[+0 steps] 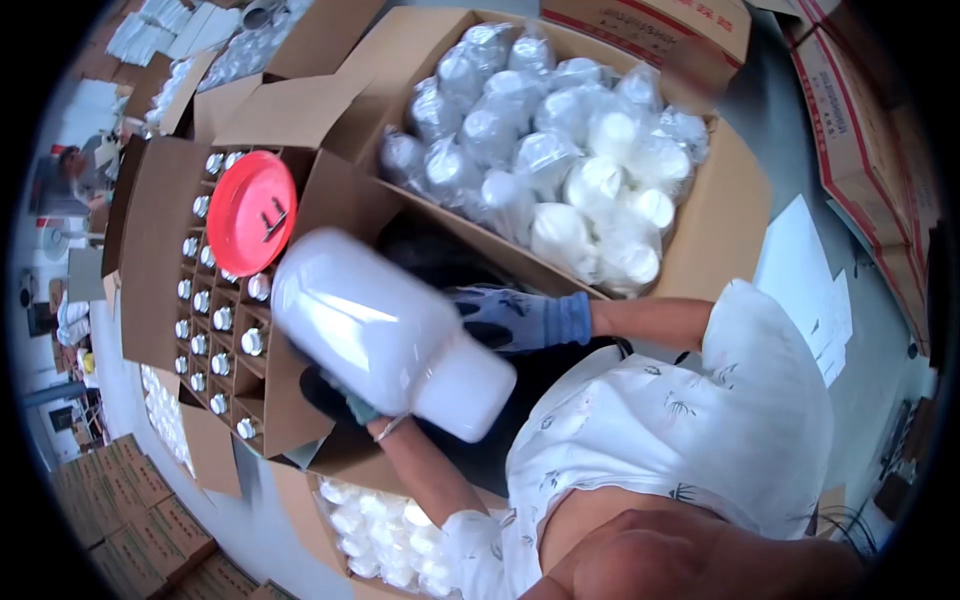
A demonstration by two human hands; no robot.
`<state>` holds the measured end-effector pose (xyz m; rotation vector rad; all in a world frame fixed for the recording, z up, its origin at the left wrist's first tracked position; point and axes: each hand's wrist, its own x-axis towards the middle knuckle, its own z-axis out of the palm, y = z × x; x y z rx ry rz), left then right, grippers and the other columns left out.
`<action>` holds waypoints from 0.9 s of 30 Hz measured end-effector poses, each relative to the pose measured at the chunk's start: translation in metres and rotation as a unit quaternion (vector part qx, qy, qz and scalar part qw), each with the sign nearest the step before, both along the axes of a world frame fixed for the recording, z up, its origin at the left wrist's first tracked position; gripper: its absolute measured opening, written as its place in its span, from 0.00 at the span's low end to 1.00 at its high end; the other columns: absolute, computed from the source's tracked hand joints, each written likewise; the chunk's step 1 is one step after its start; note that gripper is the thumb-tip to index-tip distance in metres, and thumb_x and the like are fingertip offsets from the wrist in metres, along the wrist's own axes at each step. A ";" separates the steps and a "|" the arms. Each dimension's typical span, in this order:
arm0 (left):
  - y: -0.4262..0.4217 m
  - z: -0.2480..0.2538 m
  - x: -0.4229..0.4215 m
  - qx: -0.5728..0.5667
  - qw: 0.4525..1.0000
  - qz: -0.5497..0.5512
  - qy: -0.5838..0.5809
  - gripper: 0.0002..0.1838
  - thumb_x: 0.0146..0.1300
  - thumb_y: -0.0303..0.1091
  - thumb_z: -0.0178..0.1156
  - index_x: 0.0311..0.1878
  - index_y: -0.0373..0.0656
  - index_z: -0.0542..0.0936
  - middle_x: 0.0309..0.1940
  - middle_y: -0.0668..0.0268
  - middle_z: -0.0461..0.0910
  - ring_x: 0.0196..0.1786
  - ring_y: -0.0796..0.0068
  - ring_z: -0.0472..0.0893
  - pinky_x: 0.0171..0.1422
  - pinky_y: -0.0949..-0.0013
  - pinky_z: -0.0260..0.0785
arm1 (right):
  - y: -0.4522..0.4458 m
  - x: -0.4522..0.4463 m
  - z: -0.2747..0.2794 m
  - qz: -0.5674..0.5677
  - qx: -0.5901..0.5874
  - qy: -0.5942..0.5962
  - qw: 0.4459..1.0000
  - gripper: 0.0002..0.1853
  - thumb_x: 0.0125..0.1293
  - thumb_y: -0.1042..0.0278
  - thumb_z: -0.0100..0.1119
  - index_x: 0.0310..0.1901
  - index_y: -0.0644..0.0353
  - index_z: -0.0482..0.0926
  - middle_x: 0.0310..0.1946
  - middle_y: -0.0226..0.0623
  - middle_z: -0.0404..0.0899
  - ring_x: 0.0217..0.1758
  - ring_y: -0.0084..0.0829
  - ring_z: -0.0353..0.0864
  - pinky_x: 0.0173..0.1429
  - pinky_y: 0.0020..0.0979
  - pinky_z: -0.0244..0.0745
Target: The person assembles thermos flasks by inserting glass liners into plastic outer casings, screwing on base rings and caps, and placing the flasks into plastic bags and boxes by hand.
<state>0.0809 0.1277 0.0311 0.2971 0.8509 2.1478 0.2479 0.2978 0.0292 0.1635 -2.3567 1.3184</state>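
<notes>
Head view: white bottle (365, 320) slants lengthwise, narrow end lower right; left hand (358, 405), right hand (515, 320) gripping it, fingers partly hidden.

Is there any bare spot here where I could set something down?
Bare floor shows between the wrapped-bottle box and the red-striped cartons, and lower left beside the stacked brown cartons. The divided carton looks crowded.

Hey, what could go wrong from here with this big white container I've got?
The white container looks smooth and glossy, so it might slip between your right hand and left hand. It also looks close to the red dish over the capped bottles; a bump could tip the dish and drop its small dark pieces among them.
</notes>
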 end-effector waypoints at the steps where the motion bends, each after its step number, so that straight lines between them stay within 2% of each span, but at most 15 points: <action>1: -0.021 0.008 -0.009 -0.035 0.997 0.064 0.026 0.31 0.72 0.55 0.39 0.67 0.41 0.64 0.61 0.58 0.71 0.62 0.60 0.70 0.69 0.54 0.61 | -0.004 -0.018 -0.001 0.063 0.000 -0.020 0.998 0.22 0.57 0.68 0.60 0.55 0.59 0.75 0.56 0.50 0.72 0.63 0.48 0.69 0.69 0.41 0.62; 4: -0.090 -0.021 -0.064 -0.053 0.968 0.233 0.080 0.33 0.71 0.58 0.38 0.61 0.36 0.71 0.55 0.56 0.75 0.58 0.60 0.73 0.69 0.53 0.61 | -0.015 -0.069 0.014 -0.015 -0.045 0.022 0.999 0.21 0.61 0.63 0.61 0.56 0.56 0.75 0.58 0.45 0.72 0.64 0.45 0.67 0.69 0.43 0.60; 5: -0.074 0.008 -0.034 -0.078 0.968 0.233 0.052 0.30 0.72 0.55 0.39 0.53 0.37 0.77 0.47 0.58 0.79 0.53 0.63 0.76 0.66 0.54 0.65 | -0.026 -0.081 0.031 -0.021 -0.025 0.056 0.998 0.21 0.62 0.61 0.60 0.58 0.54 0.74 0.61 0.43 0.70 0.67 0.46 0.64 0.71 0.46 0.56; 6: -0.087 -0.025 -0.035 -0.196 0.921 0.316 0.114 0.28 0.72 0.53 0.40 0.49 0.36 0.78 0.43 0.60 0.81 0.48 0.66 0.77 0.62 0.57 0.68 | -0.044 -0.092 0.043 0.028 -0.016 0.066 0.997 0.23 0.59 0.58 0.63 0.56 0.53 0.75 0.59 0.42 0.71 0.65 0.46 0.66 0.70 0.46 0.58; 9: -0.105 -0.019 -0.032 -0.203 0.942 0.220 0.154 0.20 0.73 0.42 0.46 0.45 0.33 0.80 0.43 0.57 0.81 0.48 0.69 0.78 0.57 0.63 0.68 | -0.072 -0.119 0.031 0.205 0.079 0.101 0.970 0.23 0.53 0.54 0.67 0.51 0.50 0.80 0.56 0.36 0.74 0.61 0.43 0.69 0.68 0.44 0.58; 11: -0.108 0.018 -0.018 -0.280 0.888 0.224 0.287 0.21 0.73 0.42 0.46 0.44 0.30 0.80 0.44 0.55 0.81 0.50 0.67 0.77 0.59 0.64 0.67 | -0.058 -0.141 0.036 0.319 -0.047 0.029 0.946 0.21 0.53 0.53 0.67 0.45 0.56 0.84 0.58 0.40 0.73 0.65 0.44 0.66 0.69 0.47 0.56; 13: -0.121 0.029 -0.010 -0.270 0.873 0.253 0.319 0.18 0.70 0.37 0.51 0.45 0.30 0.81 0.46 0.54 0.81 0.54 0.61 0.77 0.63 0.62 0.65 | -0.045 -0.146 0.034 0.309 -0.225 -0.115 0.917 0.16 0.56 0.55 0.65 0.39 0.57 0.86 0.57 0.41 0.73 0.65 0.42 0.65 0.69 0.45 0.56; 14: -0.133 0.026 -0.011 -0.273 0.865 0.263 0.330 0.16 0.69 0.35 0.52 0.47 0.31 0.80 0.49 0.53 0.80 0.56 0.61 0.76 0.64 0.62 0.64 | -0.042 -0.149 0.032 0.292 -0.268 -0.162 0.903 0.16 0.59 0.59 0.63 0.47 0.57 0.83 0.49 0.36 0.79 0.62 0.34 0.68 0.69 0.42 0.59; 15: -0.141 0.023 -0.012 -0.274 0.857 0.273 0.341 0.16 0.67 0.34 0.53 0.50 0.31 0.79 0.51 0.53 0.79 0.59 0.61 0.75 0.66 0.61 0.63 | -0.045 -0.151 0.030 0.258 -0.327 -0.183 0.891 0.14 0.60 0.61 0.62 0.44 0.59 0.83 0.48 0.38 0.79 0.64 0.35 0.68 0.70 0.40 0.59; 18: -0.135 0.020 -0.012 -0.298 0.853 0.300 0.306 0.20 0.66 0.33 0.53 0.58 0.33 0.75 0.58 0.54 0.74 0.64 0.62 0.70 0.71 0.62 0.57 | -0.052 -0.155 0.045 0.278 -0.162 -0.066 0.945 0.13 0.60 0.63 0.62 0.44 0.60 0.82 0.47 0.39 0.79 0.62 0.37 0.70 0.68 0.39 0.62; 20: -0.130 0.025 -0.009 -0.308 0.857 0.254 0.327 0.23 0.65 0.35 0.54 0.61 0.33 0.72 0.61 0.55 0.73 0.65 0.63 0.69 0.72 0.63 0.53 | -0.060 -0.163 0.072 0.374 0.011 0.019 0.927 0.14 0.58 0.64 0.64 0.44 0.61 0.82 0.51 0.41 0.77 0.61 0.39 0.71 0.67 0.38 0.63; 23: -0.166 0.017 -0.015 -0.140 0.879 0.280 0.359 0.20 0.70 0.40 0.49 0.54 0.32 0.77 0.54 0.55 0.78 0.58 0.64 0.75 0.67 0.63 0.61 | -0.018 -0.160 0.055 0.213 -0.142 -0.109 0.960 0.15 0.54 0.63 0.66 0.43 0.60 0.83 0.52 0.43 0.76 0.61 0.42 0.71 0.68 0.41 0.62; 25: -0.164 0.020 -0.008 -0.104 0.915 0.349 0.172 0.19 0.69 0.38 0.49 0.52 0.32 0.78 0.52 0.55 0.79 0.57 0.63 0.75 0.67 0.63 0.62 | -0.019 -0.166 0.055 0.247 -0.105 -0.096 0.958 0.17 0.55 0.66 0.66 0.46 0.61 0.81 0.52 0.43 0.76 0.60 0.40 0.73 0.66 0.39 0.65; 26: -0.157 -0.016 -0.006 -0.274 0.810 0.422 0.301 0.19 0.70 0.38 0.49 0.53 0.32 0.77 0.52 0.55 0.79 0.57 0.63 0.75 0.67 0.63 0.62 | -0.030 -0.167 0.058 0.294 -0.063 -0.075 0.951 0.18 0.55 0.68 0.65 0.48 0.61 0.79 0.51 0.43 0.77 0.59 0.38 0.74 0.64 0.37 0.67; 27: -0.146 0.004 -0.009 -0.282 0.843 0.340 0.306 0.20 0.68 0.39 0.51 0.54 0.32 0.77 0.52 0.56 0.79 0.59 0.61 0.74 0.69 0.62 0.60 | -0.043 -0.165 0.060 0.337 -0.025 -0.049 0.940 0.19 0.56 0.70 0.64 0.51 0.62 0.77 0.51 0.43 0.77 0.58 0.36 0.75 0.63 0.35 0.69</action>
